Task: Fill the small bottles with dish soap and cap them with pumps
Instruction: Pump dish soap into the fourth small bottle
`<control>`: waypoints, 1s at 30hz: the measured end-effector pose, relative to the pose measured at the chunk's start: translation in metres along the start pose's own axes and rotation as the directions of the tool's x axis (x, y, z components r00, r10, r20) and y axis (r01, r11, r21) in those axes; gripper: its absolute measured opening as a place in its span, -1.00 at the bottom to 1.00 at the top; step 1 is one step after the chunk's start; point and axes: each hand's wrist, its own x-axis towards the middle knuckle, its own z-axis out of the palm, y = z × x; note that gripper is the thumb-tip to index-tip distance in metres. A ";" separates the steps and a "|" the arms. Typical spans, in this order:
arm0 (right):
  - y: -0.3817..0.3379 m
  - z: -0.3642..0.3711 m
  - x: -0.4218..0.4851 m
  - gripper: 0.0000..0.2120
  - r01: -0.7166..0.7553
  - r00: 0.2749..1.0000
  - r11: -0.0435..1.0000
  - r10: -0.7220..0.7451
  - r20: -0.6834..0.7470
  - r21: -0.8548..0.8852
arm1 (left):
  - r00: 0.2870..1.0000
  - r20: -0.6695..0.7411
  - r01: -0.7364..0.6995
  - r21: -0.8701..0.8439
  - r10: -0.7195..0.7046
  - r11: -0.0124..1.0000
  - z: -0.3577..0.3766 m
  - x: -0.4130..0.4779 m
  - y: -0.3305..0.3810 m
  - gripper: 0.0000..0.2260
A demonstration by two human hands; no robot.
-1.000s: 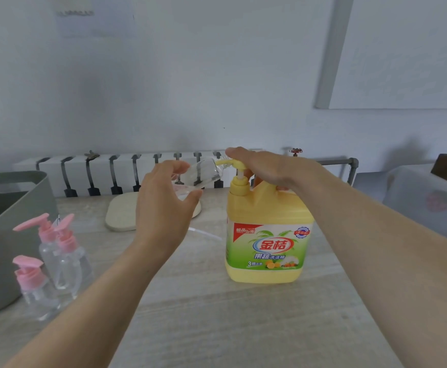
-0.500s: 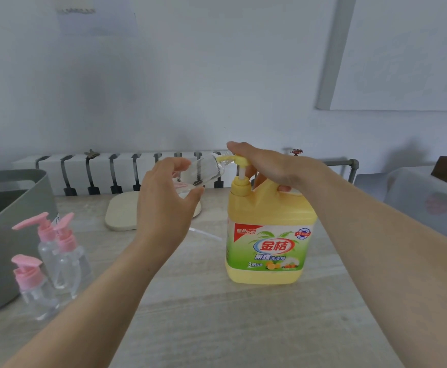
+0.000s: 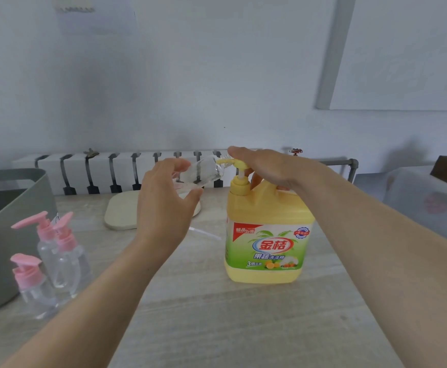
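A big yellow dish soap jug stands on the table, right of centre, with a yellow pump on top. My right hand lies flat over the pump head. My left hand grips a small clear bottle, tilted so its mouth meets the pump's spout. Three small clear bottles with pink pumps stand at the left: two close together and one nearer to me.
A grey plastic bin stands at the far left edge. A pale rounded board lies behind my left hand. A thin clear pump tube lies on the table. A white radiator runs along the wall behind.
The soap pump head has risen a little under my right hand. My left hand keeps the small bottle at the spout. The view has barely shifted.
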 end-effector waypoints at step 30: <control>0.001 -0.002 0.000 -0.39 -0.020 1.000 1.000 0.020 0.010 0.012 | 1.000 0.003 -0.001 -0.001 0.001 1.000 0.001 0.002 0.001 -0.65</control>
